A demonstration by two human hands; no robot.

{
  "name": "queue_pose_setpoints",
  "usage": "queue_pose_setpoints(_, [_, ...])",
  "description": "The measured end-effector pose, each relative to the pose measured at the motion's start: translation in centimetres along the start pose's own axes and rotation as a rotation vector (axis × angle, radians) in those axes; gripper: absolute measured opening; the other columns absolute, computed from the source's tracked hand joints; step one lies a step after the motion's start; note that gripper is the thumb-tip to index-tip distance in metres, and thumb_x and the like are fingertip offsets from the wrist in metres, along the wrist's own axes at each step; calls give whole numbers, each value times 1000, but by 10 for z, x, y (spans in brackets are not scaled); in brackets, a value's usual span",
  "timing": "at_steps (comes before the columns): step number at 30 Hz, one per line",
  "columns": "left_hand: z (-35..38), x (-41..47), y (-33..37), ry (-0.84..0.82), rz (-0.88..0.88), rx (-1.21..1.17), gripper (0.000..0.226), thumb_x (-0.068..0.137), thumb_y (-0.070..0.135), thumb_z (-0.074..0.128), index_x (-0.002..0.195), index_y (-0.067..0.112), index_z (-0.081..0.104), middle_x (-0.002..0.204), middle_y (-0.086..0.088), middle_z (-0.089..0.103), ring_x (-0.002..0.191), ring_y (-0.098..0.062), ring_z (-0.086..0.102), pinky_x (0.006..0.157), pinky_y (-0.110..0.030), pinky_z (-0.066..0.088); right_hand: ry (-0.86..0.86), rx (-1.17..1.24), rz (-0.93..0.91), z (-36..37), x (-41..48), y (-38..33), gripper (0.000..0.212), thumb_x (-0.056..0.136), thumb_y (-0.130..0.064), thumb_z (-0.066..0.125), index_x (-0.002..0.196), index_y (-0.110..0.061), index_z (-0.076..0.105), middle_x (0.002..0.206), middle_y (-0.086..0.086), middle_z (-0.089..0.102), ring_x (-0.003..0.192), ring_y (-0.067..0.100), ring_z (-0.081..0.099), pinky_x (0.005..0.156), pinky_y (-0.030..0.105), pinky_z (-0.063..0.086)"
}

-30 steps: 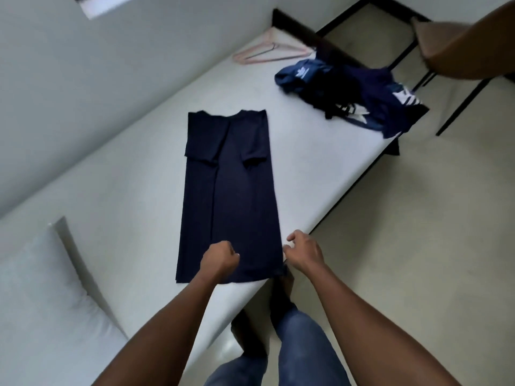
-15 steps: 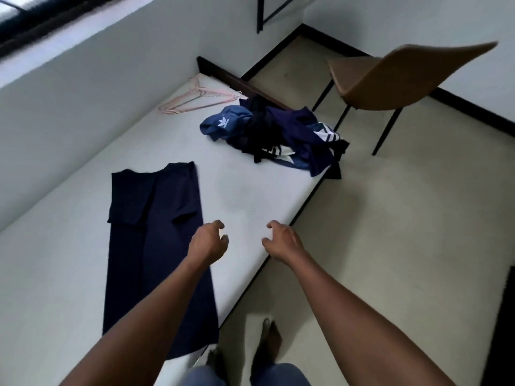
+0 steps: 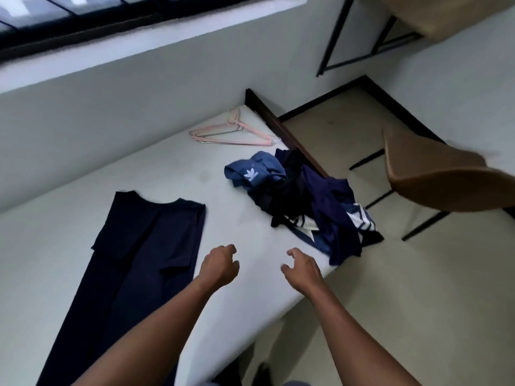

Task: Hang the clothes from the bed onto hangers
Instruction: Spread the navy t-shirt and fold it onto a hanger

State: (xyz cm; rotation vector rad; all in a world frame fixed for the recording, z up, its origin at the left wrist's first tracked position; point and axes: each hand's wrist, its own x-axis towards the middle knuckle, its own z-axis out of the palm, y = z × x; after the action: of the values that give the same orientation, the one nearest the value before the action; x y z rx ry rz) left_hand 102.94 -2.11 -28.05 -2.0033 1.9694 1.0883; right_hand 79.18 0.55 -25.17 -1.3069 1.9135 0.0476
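Hovering over the smooth white bed [image 3: 167,174] — left hand [image 3: 218,264], right hand [image 3: 302,270] loosely curled, empty — near crumpled clothes [image 3: 301,196]

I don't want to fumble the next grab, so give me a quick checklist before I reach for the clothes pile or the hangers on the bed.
1. Hands free: ok. The left hand and right hand hold nothing, fingers loosely curled.
2. Hangers in sight: ok. The pink hangers lie at the far end of the bed.
3. Hangers separated: not ok. They lie stacked together; how many, cannot tell.
4. Pile secure: not ok. The clothes pile is bunched at the bed's edge, partly overhanging.
5. Navy shirt out of the way: ok. It lies flat, apart from the pile.
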Motion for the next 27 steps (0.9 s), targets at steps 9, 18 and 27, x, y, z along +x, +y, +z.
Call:
queue_pose_setpoints(9, [-43,162,37,-33,-172,-114,48,99,34,56,143,15,54,136,-10,63,129,-28,55,99,-35,47,0,-72,-267,-56,173,-62,27,92,-25,64,118,-18,68,119,4,69,113,26,64,97,35,50])
queue_pose_setpoints(18, [-30,342,19,-312,-339,-151,80,100,34,57,164,40,9,170,-19,-16,153,-55,3,124,-53,19,172,-158,-584,-98,407,-175,16,94,-23,63,105,-19,75,107,7,73,99,28,67,87,39,56])
queue_pose_setpoints(27, [6,371,12,-407,-272,-176,85,105,32,52,164,25,-9,161,-20,-38,136,-65,-35,122,-63,-7,62,-519,-616,-85,567,-231,36,93,-21,66,128,-16,68,132,14,62,117,40,61,96,42,51])
